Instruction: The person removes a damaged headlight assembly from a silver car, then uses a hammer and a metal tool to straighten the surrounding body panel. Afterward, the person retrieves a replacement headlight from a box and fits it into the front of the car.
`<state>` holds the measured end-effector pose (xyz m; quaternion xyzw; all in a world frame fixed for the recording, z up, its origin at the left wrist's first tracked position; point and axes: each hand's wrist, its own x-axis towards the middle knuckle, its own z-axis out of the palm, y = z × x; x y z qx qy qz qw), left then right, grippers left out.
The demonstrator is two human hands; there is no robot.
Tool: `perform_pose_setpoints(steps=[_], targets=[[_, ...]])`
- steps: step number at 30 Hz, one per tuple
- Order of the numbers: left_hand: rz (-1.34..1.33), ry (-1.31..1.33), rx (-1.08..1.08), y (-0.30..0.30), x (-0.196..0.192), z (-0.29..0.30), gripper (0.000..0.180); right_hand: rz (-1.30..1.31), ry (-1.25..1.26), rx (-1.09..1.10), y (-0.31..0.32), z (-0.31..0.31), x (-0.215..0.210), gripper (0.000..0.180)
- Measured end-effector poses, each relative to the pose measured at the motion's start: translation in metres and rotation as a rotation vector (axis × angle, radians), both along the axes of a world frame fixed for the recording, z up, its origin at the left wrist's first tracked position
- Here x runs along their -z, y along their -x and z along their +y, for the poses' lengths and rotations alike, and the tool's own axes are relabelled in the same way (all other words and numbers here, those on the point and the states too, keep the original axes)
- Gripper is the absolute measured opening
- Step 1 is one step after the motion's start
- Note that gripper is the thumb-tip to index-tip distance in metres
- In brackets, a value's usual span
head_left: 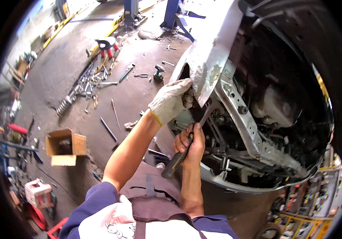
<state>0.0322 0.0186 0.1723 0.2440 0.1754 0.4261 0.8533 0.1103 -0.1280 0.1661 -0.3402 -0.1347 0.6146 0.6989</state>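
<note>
The silver car fender [210, 59] has chipped, scraped paint near its lower end. My left hand [171, 97], in a white knit glove, is closed around the fender's edge beside the headlight opening, its fingertips partly hidden. Just below, my bare right hand [190, 143] grips a hammer [173, 166] by its dark handle with yellow marks. Its metal end points up toward the fender's lower tip, and part of it is lost against the car's front. Bare metal support [240, 115] runs along the exposed front end.
Loose wrenches and sockets [89, 85] litter the floor at left, near a coil spring [64, 105]. A cordless drill [159, 73], pliers [141, 75] and a stool [106, 44] are farther off. An open cardboard box [79, 144] sits at left, a blue lift post [171, 16] beyond.
</note>
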Motion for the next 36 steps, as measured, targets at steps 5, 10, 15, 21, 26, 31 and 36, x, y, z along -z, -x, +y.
perform_pose_setpoints(steps=[5,10,15,21,26,31,36], targets=[[0.080,0.058,0.063,-0.031,-0.027,0.017,0.020,0.057,-0.071,0.150,-0.011,0.021,0.014,0.039],[0.402,-0.085,-0.001,-0.051,-0.035,0.039,0.031,0.152,-0.128,0.161,-0.041,0.041,0.046,0.033],[0.889,-1.065,-0.439,-0.086,-0.081,0.066,0.041,0.119,-0.245,0.102,-0.076,0.047,0.053,0.019],[1.735,-1.938,-0.913,-0.152,-0.084,0.055,0.065,-0.145,-0.373,0.095,-0.108,0.045,0.045,0.020],[1.164,-1.379,-0.630,-0.167,-0.079,0.054,0.061,-0.234,-0.409,0.195,-0.103,0.052,0.040,0.020],[1.063,-1.306,-0.592,-0.166,-0.078,0.049,0.052,-0.266,-0.397,0.245,-0.094,0.060,0.040,0.019],[1.061,-1.216,-0.623,-0.147,-0.081,0.054,0.044,-0.238,-0.408,0.204,-0.087,0.064,0.041,0.019]])
